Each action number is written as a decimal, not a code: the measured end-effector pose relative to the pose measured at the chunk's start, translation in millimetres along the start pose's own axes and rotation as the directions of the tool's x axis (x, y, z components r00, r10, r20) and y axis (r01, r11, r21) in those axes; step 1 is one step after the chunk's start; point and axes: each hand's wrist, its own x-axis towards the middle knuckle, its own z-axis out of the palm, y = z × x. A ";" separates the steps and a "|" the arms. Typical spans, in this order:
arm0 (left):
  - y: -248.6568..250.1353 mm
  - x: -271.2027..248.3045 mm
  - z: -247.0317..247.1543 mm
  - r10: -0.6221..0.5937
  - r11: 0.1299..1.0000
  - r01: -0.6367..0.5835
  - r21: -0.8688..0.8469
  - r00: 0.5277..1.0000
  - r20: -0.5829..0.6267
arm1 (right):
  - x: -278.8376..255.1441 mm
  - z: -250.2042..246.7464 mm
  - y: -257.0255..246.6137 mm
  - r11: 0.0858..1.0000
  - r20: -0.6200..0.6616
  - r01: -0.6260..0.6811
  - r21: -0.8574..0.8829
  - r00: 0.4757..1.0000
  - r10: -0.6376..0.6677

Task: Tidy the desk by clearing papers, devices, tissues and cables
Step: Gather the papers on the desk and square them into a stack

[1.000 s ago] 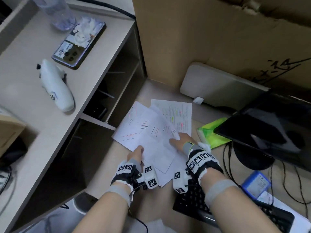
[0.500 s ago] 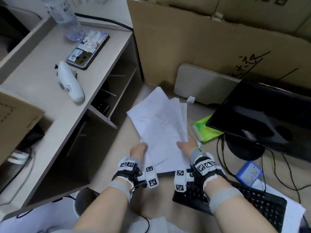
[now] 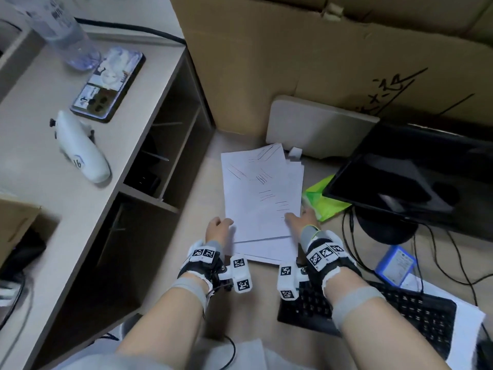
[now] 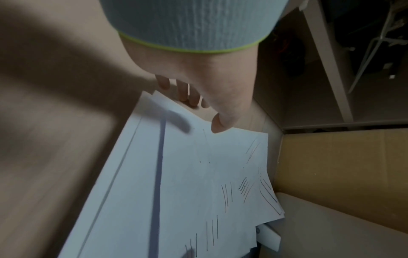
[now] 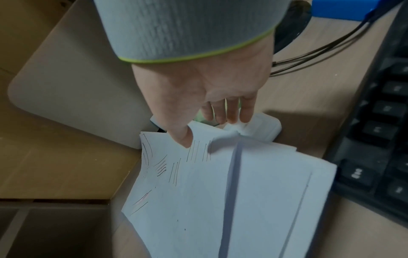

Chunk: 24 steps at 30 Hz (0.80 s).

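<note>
A stack of white papers (image 3: 262, 198) with pen strokes lies lengthwise on the beige desk (image 3: 202, 182) in front of me. My left hand (image 3: 220, 225) pinches its near left edge. In the left wrist view the thumb (image 4: 218, 125) lies on top and the fingers (image 4: 187, 94) curl below the edge. My right hand (image 3: 298, 218) grips the near right edge, thumb (image 5: 183, 137) on the top sheet. A crumpled white tissue (image 5: 240, 127) sits against that hand's fingertips. The sheets (image 5: 232, 192) are roughly aligned, and a few corners stick out at the far end.
A phone (image 3: 109, 84), a white device (image 3: 82, 153) and a bottle (image 3: 61, 30) sit on the raised shelf at left. A monitor (image 3: 400, 188), green packet (image 3: 324, 201), blue box (image 3: 394, 265), cables (image 3: 437, 249) and keyboard (image 3: 386, 316) crowd the right. A grey board (image 3: 320, 129) leans on cardboard (image 3: 293, 62).
The fanned, skewed sheets have been drawn together into one nearly squared stack. Both hands have shifted to its near side edges.
</note>
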 end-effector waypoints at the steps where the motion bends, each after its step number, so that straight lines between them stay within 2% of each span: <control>1: 6.1 5.2 0.8 0.022 1.000 -0.022 0.008 1.000 0.010 | -3.0 -2.3 -7.7 1.000 -0.003 0.008 0.009 1.000 -0.008; 4: 22.2 22.9 6.7 0.054 0.997 -0.057 0.051 0.998 0.044 | 23.3 8.3 -10.7 0.997 0.024 -0.017 0.072 1.000 0.015; 8: 32.4 39.6 16.1 0.067 0.995 -0.074 0.060 0.992 0.111 | 30.6 13.1 -23.7 0.998 0.101 -0.029 0.063 0.995 0.023; 11: 35.8 37.2 15.5 0.022 0.999 -0.025 0.036 0.997 0.077 | 4.5 0.5 -46.6 0.999 0.093 0.016 0.036 0.995 -0.019; 13: 31.3 33.0 13.9 -0.043 0.999 0.042 0.020 0.997 0.061 | -5.3 -5.6 -50.7 0.997 0.127 0.040 0.070 0.991 -0.049; 15: 27.2 33.0 12.5 -0.078 0.994 0.075 0.074 0.996 0.032 | -13.7 -10.4 -52.8 0.994 0.182 0.064 0.089 0.980 -0.079; 17: 17.3 32.6 10.6 -0.057 0.996 0.059 0.071 0.998 -0.038 | -27.9 -16.9 -50.2 0.986 0.221 0.123 0.110 0.965 -0.145; 21: 11.7 -2.9 1.8 -0.013 0.998 0.011 -0.059 0.999 -0.034 | -54.1 -26.9 -39.3 0.958 0.192 0.186 0.216 0.954 -0.229; 24: 16.1 -21.2 -2.7 0.049 0.996 -0.056 -0.076 0.995 -0.089 | -74.3 -32.5 -34.8 0.919 0.109 0.251 0.304 0.949 -0.295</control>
